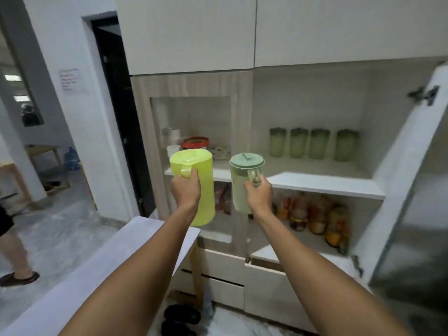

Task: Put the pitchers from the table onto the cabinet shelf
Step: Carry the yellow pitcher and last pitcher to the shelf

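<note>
My left hand [186, 190] grips the handle of a tall lime-yellow pitcher [197, 180], held upright in the air in front of the cabinet's left section. My right hand [259, 195] holds the handle of a pale green pitcher [238, 185] with a darker green lid, also upright and level with the front edge of the white cabinet shelf [327, 184]. Both pitchers hang just short of the shelf, side by side. Several matching pale green pitchers [312, 143] stand in a row at the back of the shelf.
The cabinet door [412, 190] stands open at the right. Bottles and jars [315, 217] fill the lower shelf. Cups and a red-lidded container [195, 143] sit in the left section. The white table [101, 270] is at lower left, shoes [180, 318] lie on the floor, and a person's legs [14, 251] stand far left.
</note>
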